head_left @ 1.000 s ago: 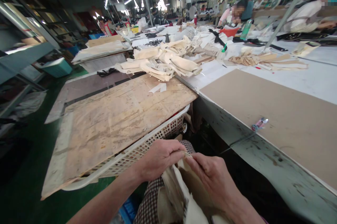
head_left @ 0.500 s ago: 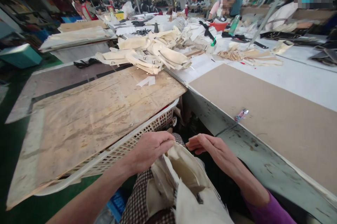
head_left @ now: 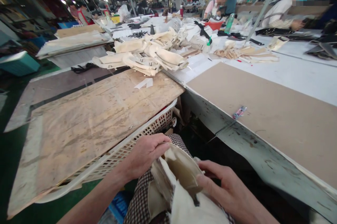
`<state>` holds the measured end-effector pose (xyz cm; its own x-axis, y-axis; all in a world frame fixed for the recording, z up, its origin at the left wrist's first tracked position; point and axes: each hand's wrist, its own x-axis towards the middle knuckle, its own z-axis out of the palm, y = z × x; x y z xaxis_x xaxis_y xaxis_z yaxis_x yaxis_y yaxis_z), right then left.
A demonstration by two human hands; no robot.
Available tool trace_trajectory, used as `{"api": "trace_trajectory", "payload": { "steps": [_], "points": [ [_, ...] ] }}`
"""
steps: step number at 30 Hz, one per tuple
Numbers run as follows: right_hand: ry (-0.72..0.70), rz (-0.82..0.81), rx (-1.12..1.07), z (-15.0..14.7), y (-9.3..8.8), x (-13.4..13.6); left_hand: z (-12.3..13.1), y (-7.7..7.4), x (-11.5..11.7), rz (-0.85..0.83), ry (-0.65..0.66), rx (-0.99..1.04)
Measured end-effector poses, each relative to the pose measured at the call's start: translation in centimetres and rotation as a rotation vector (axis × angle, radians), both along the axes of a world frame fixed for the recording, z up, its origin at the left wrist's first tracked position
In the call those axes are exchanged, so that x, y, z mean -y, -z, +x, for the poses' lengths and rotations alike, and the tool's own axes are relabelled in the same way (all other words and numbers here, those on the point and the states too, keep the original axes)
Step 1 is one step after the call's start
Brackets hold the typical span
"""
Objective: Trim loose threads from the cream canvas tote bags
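A cream fabric piece (head_left: 192, 203), sewn like a bag and gaping at the top, rests on my lap over checked cloth (head_left: 138, 196). My left hand (head_left: 146, 155) pinches its upper left rim between thumb and fingers. On the opposite rim, my right hand (head_left: 223, 185) has closed, with the thumb inside the opening and the fingers outside. A small dark tab shows on the cream fabric near the right thumb. The lower part of the piece runs out of view.
A worn wooden board (head_left: 86, 118) lies over a white plastic basket (head_left: 113, 162) at left. Cream fabric pieces (head_left: 147, 52) are heaped beyond it. To the right, a screwdriver-like tool (head_left: 239, 112) lies at the edge of a table with brown board (head_left: 265, 111). Other people work farther back.
My right hand has come down and taken hold of the right rim of the cream fabric piece. My left hand keeps its grip, and the opening now gapes wider.
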<state>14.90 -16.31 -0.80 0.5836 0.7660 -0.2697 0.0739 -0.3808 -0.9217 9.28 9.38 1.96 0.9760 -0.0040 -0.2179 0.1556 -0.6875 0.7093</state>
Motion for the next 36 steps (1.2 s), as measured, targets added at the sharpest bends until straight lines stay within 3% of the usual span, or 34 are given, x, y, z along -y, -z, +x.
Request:
{"api": "trace_trajectory", "payload": {
  "steps": [5, 10, 13, 16, 20, 23, 27, 29, 32, 34, 36],
  "points": [
    [0.023, -0.108, 0.061, -2.2, 1.3, 0.6, 0.0, -0.2, 0.1, -0.027, 0.011, -0.004],
    [0.007, -0.158, 0.265, -2.7, 1.9, 1.7, 0.0, -0.2, 0.2, -0.011, -0.006, -0.007],
    [-0.015, -0.125, 0.275, -2.1, 1.2, 2.3, -0.2, -0.6, 0.6, -0.024, 0.017, 0.013],
    [-0.086, -0.083, 0.186, -0.3, -0.5, 2.2, -0.2, -1.2, 1.3, -0.028, 0.057, 0.046],
    [-0.048, 0.085, 0.182, 1.7, -1.9, -0.9, -0.2, -2.1, 2.6, -0.009, 0.059, 0.063],
    [-0.087, 0.242, 0.199, 1.9, -1.1, -4.6, -0.2, -2.6, 3.3, -0.044, 0.012, 0.050],
    [-0.187, 0.331, 0.215, 1.3, 0.2, -7.9, -0.9, -2.8, 3.2, -0.137, -0.170, 0.010],
    [-0.160, 0.312, 0.244, 1.3, 0.4, -8.5, -1.7, -2.6, 3.1, -0.158, -0.294, 0.033],
    [-0.068, 0.194, 0.324, 2.0, 0.8, -8.5, -3.7, -1.5, 4.2, -0.057, -0.458, 0.230],
    [-0.007, 0.100, 0.377, 2.9, 1.2, -8.3, -5.2, -0.1, 5.4, -0.026, -0.456, 0.348],
    [0.049, 0.022, 0.417, 3.8, 1.6, -8.1, -6.3, 1.4, 6.6, -0.111, -0.356, 0.339]
  ]
}}
